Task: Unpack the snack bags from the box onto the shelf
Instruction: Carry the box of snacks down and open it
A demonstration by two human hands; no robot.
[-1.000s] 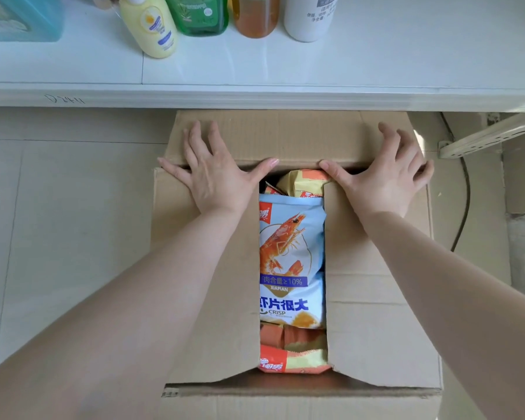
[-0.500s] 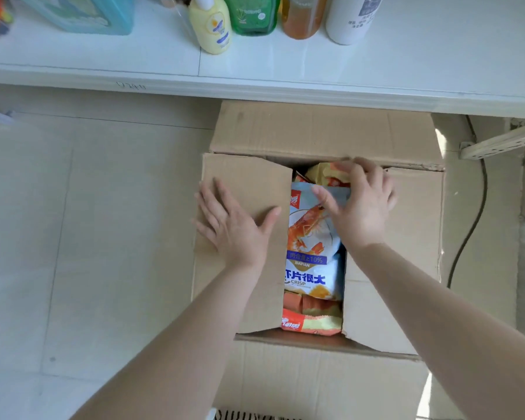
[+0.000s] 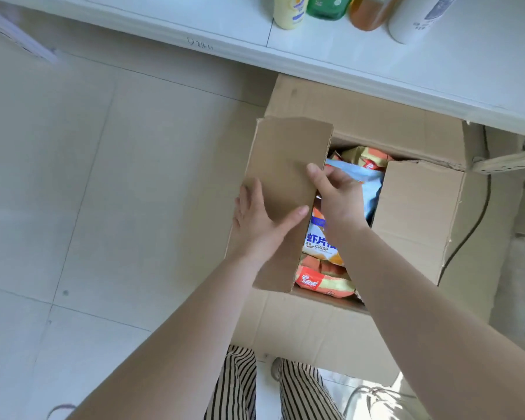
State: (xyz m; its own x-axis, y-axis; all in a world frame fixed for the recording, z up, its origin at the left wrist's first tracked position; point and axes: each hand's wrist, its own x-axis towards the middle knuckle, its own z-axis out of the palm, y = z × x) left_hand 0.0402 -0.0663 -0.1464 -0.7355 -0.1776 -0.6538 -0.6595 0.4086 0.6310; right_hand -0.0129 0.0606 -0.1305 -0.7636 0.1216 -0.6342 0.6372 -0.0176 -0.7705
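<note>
I am at the first pick. My left hand (image 3: 256,219) holds the left flap (image 3: 285,189) back, fingers spread flat on it, while my right hand (image 3: 338,192) dips into the box (image 3: 419,207), fingers curling onto the blue snack bag (image 3: 372,186), grip not clearly closed. Next I need a firm pinch, then a lift up to the shelf (image 3: 437,71).

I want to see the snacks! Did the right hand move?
Yes. The right hand left the box's far flap and reached in onto the blue shrimp bag.

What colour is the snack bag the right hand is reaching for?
Light blue bag, under the right hand; head view.
</note>
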